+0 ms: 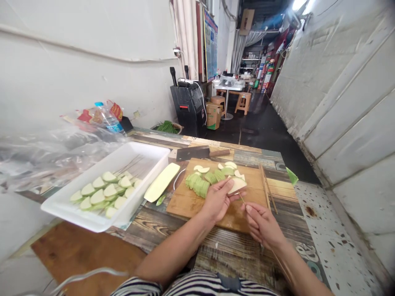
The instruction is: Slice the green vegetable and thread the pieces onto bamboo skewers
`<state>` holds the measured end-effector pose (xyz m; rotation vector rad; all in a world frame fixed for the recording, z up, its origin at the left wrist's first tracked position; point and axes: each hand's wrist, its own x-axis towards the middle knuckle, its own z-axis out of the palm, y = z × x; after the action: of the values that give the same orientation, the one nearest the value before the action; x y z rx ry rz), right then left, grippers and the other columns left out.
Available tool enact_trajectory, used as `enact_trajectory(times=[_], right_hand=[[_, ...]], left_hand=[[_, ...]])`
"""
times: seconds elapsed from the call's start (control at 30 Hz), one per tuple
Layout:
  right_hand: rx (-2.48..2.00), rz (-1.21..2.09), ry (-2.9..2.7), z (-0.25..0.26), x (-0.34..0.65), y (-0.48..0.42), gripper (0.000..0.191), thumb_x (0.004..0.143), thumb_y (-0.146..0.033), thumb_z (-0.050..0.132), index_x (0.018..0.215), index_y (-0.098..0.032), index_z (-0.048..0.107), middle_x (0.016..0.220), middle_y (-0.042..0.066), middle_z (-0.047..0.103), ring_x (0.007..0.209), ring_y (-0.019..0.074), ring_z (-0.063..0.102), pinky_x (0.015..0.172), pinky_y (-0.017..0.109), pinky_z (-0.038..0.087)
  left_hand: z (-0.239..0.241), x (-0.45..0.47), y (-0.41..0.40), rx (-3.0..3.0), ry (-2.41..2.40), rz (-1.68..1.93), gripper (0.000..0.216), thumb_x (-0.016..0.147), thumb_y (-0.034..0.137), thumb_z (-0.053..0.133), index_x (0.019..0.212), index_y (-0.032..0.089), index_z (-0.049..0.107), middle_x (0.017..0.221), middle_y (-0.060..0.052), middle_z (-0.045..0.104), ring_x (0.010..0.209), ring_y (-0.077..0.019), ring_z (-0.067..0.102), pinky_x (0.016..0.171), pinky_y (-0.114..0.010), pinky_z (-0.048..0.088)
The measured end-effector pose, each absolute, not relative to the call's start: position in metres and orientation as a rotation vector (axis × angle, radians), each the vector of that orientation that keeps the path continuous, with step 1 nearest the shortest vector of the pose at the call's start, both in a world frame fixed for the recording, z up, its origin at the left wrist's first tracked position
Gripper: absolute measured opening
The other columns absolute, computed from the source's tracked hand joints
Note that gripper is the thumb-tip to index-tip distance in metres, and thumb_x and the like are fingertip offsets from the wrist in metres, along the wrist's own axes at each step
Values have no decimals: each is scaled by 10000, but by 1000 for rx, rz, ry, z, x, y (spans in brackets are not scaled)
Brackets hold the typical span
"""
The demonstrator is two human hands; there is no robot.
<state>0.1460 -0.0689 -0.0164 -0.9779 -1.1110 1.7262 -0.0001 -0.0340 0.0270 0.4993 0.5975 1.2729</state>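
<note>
My left hand (217, 200) pinches a pale slice of green squash (237, 185) over the wooden cutting board (185, 201). My right hand (262, 226) is closed on a thin bamboo skewer (242, 199) whose tip points at that slice. A row of cut squash slices (203, 183) lies on the board just beyond my left hand. Several more loose skewers (267, 190) lie along the board's right edge.
A white tray (77, 213) at left holds skewered squash slices (105, 191). A halved squash (161, 182) lies between tray and board. A cleaver (193, 153) rests behind the board. Plastic bags and a water bottle (106, 117) sit at far left. Behind is a corridor with stools.
</note>
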Motion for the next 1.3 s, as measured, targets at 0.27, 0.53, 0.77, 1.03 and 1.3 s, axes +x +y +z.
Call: enact_trajectory(times=[0.27,0.53,0.77,1.03,1.3], right_hand=[[-968,1712,-1069,-6,142,-73,232,823,-414,539,835,-188,593,393,-129,304,229,22,173,212,127,240],[-1143,133,-1922,-23,154,-72,233,833,-184,519,1005,-153,673,722,83,701,632,175,648,602,277,508],[-1015,1561,-1230,-13,155,-75,227,833,-394,536,796,-183,613,391,-97,358,258,35,257,250,144,266],[-569,2120,-686,-14,145,-85,210,789,-396,602,737,-201,545,365,-155,216,220,-5,51,185,93,175],[-1124,604,-1732,4,155,-90,96,785,-233,587,753,-193,668,540,21,643,434,130,574,450,223,485]], left_hand=[[28,0,-36,458,563,1270,213,726,215,666,897,89,654,883,-100,671,833,-227,643,774,-395,526],[31,5,-41,485,583,1285,232,695,225,692,873,77,668,866,-108,677,809,-225,643,783,-417,522],[38,5,-51,517,544,1235,288,670,251,713,918,110,671,882,-96,681,823,-231,647,828,-432,496],[50,5,-63,557,484,1213,257,698,245,691,923,120,683,847,-105,687,851,-249,643,790,-416,508],[51,4,-66,674,480,1216,241,723,282,664,908,132,698,836,-101,688,778,-232,647,770,-414,510]])
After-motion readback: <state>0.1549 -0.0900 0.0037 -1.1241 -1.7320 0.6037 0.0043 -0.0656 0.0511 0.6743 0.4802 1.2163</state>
